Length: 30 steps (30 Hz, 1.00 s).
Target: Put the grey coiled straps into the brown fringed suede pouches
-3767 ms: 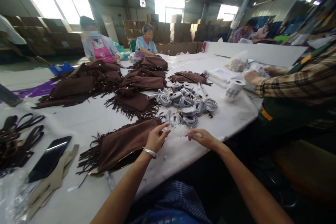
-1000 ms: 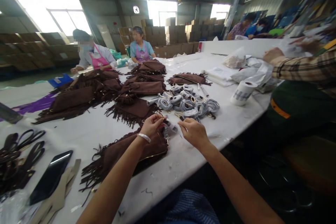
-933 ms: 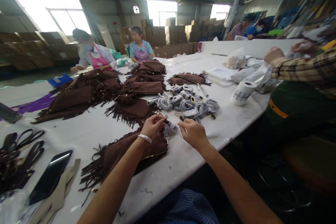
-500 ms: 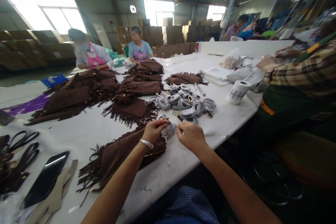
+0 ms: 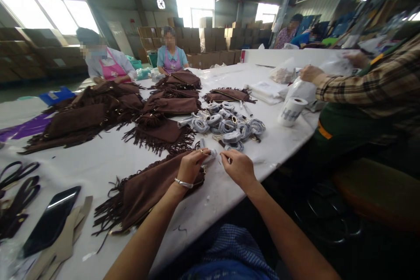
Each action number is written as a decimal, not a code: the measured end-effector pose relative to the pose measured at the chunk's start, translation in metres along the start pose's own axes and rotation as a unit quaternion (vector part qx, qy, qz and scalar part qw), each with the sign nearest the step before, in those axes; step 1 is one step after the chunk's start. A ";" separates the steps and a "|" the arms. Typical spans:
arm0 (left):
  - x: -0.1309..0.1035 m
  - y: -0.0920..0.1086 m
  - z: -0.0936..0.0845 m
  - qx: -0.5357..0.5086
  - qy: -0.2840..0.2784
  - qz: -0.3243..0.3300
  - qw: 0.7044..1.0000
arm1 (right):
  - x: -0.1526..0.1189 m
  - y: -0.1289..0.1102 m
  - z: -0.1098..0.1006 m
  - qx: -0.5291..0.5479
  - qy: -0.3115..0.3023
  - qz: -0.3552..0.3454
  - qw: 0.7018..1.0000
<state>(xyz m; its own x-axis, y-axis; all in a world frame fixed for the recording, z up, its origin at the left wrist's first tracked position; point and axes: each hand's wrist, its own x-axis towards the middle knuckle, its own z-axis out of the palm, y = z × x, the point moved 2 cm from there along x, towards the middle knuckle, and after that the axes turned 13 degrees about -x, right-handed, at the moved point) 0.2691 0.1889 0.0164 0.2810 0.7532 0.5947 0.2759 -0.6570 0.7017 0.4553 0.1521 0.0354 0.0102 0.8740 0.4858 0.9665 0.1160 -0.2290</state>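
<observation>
My left hand [image 5: 192, 166], with a bracelet on its wrist, pinches a small piece in whitish-grey wrapping [image 5: 212, 154]; its exact kind is hard to see. Just to the right, my right hand [image 5: 239, 167] is closed with thumb and fingertips together, a small gap from the wrapped piece. Whatever its fingertips hold is too small to make out. Under and beside my left forearm lies a brown fringed bag [image 5: 144, 188] with a zip along its near edge. Beyond both hands sits a pile of coiled straps in grey wrapping [image 5: 226, 127] with metal clasps.
More brown fringed bags [image 5: 78, 122] are heaped on the white table [image 5: 262, 157]. A phone [image 5: 52, 218] and beige strips [image 5: 62, 245] lie at left, near dark straps [image 5: 19, 197]. A white roll [image 5: 292, 111] stands at right, near a co-worker's plaid sleeve [image 5: 354, 85]. Two people sit across.
My hands have come slightly apart, leaving a gap beside the wrapped piece. The co-worker at right has raised a white plastic bag. The whole view has shifted a little.
</observation>
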 end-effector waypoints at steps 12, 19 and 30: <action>-0.007 0.026 0.004 0.329 -0.163 0.035 0.930 | -0.004 0.004 0.007 0.131 -0.018 -0.015 0.991; -0.020 0.049 -0.006 0.261 -0.330 -0.003 0.907 | -0.024 0.008 0.023 0.435 -0.175 0.067 0.880; -0.078 0.024 0.029 0.049 -0.076 -0.112 0.990 | -0.049 -0.018 0.049 0.669 -0.215 0.140 0.698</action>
<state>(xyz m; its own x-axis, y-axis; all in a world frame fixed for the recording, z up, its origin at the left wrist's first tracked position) 0.2805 0.1132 -0.0247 0.3352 0.8717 0.3574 0.4324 -0.4794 0.7637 0.4248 0.1304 -0.0258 -0.2045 0.9783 0.0320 -0.1660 -0.0024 -0.9861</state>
